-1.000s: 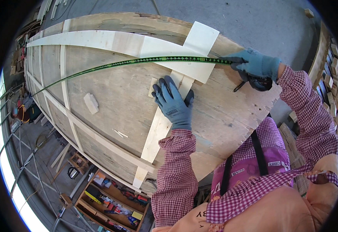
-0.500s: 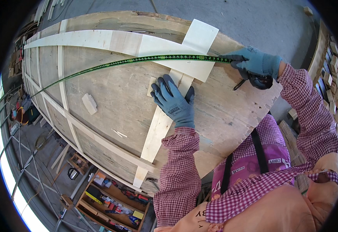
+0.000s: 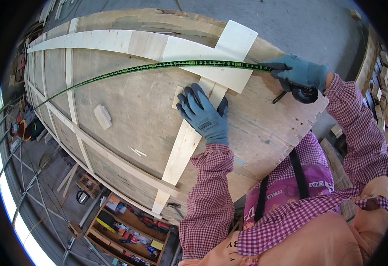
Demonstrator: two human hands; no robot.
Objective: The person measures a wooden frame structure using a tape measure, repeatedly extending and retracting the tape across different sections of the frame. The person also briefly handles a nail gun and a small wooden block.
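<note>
My right hand [image 3: 304,73], in a blue-grey glove, grips a tape measure [image 3: 306,94] with a dark case at the right of the wooden frame. Its green blade [image 3: 176,64] runs out in a long curve to the far left, across the pale top strip [image 3: 187,51]. My left hand [image 3: 206,116], gloved alike, lies with fingers spread on a pale crosswise slat [image 3: 183,148], fingertips by a small wood block [image 3: 177,96]. A short wide board [image 3: 235,41] sticks out past the strip's upper right. The blade's far end is too small to make out.
Under the frame lies a large worn plywood sheet [image 3: 265,128]. On it are a loose wood offcut [image 3: 102,116] and thin slivers [image 3: 138,151]. A wooden box of tools [image 3: 97,230] stands below, at the lower left. Stacked wood pieces [image 3: 387,95] line the right side.
The view has shifted slightly, so the hands and the frame's right part appear a little further right. Both hands keep their places on the tape measure and the slat.
</note>
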